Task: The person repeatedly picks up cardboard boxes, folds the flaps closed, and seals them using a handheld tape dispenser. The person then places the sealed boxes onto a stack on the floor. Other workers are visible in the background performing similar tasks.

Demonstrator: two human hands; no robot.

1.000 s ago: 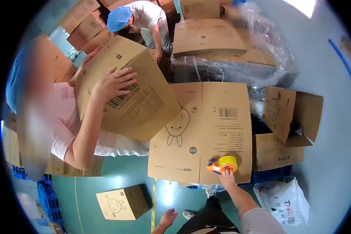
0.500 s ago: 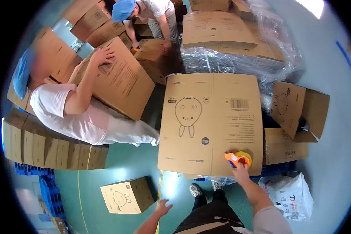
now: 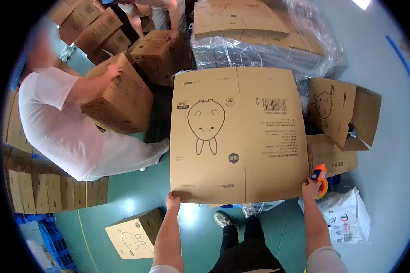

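Note:
A large flattened cardboard carton (image 3: 269,168) printed with a rabbit drawing lies in front of me. My left hand (image 3: 173,201) is closed on its near left corner, the thumb on top. At the near right corner, my right hand (image 3: 310,189) grips an orange tape dispenser (image 3: 321,175) with a yellow roll while touching the carton's edge. What lies under the carton is mostly hidden.
An open carton (image 3: 335,104) and another box (image 3: 337,157) stand at the right, above a white bag (image 3: 348,220). A closed box (image 3: 132,236) sits on the floor at left. Two co-workers handle cartons at far left, beside a film-wrapped carton stack (image 3: 259,52).
My left hand has come up to grasp the carton's near left corner. My right hand has carried the tape dispenser from the carton's top to its right edge. A co-worker's box has lowered.

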